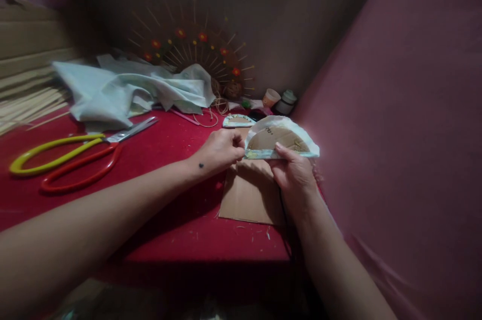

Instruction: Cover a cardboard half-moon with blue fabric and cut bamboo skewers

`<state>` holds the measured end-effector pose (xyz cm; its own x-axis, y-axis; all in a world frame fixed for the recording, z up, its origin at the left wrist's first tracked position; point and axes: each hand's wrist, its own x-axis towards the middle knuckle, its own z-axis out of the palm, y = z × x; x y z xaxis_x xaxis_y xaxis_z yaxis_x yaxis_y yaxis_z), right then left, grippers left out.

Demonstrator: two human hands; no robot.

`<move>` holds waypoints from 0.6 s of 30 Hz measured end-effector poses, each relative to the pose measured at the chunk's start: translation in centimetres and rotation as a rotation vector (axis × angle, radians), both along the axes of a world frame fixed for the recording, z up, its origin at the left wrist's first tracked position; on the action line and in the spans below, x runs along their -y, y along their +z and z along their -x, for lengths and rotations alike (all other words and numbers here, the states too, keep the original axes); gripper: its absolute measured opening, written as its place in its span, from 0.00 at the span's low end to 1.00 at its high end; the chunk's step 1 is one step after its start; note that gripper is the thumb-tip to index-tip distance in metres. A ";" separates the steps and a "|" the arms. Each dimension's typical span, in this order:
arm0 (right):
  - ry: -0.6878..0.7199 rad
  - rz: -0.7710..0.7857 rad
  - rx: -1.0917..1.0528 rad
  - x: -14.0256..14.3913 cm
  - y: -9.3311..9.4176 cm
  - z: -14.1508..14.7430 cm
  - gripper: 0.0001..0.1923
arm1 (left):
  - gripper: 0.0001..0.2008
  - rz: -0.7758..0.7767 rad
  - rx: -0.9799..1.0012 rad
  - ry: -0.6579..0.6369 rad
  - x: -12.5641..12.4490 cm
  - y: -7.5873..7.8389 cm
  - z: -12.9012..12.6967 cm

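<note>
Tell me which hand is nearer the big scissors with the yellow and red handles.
Left. The left hand is just right of the scissors, at the left end of the fabric-covered half-disc. The right hand grips that piece further right.

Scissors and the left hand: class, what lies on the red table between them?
In the head view, only bare red table with small scraps lies between the scissors and the left hand.

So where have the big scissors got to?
The scissors lie on the red table at the left of the head view, just in front of the crumpled white cloth, beyond the person's left forearm.
</note>
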<state>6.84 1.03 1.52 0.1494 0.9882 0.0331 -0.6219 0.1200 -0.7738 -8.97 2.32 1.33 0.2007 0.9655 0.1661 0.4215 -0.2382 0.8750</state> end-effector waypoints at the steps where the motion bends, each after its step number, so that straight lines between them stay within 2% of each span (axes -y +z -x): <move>1: -0.006 0.002 -0.001 0.0 0.0 0.1 0.23 | 0.03 -0.099 -0.070 0.013 0.2 -0.1 -0.1; 5: -0.013 0.015 -0.004 0.1 0.1 0.2 0.24 | 0.08 -0.329 -0.228 -0.005 0.6 -0.9 -0.3; 9: 0.010 0.023 0.003 0.0 0.0 0.2 0.24 | 0.13 -0.521 -0.326 -0.119 0.4 -1.9 -0.2; 14: -0.007 0.013 -0.022 -0.1 0.0 0.0 0.23 | 0.14 -0.647 -0.359 -0.188 0.5 -1.8 0.2; 18: 0.000 0.016 -0.054 -0.2 0.1 -0.1 0.23 | 0.14 -0.736 -0.362 -0.186 0.8 -1.6 0.2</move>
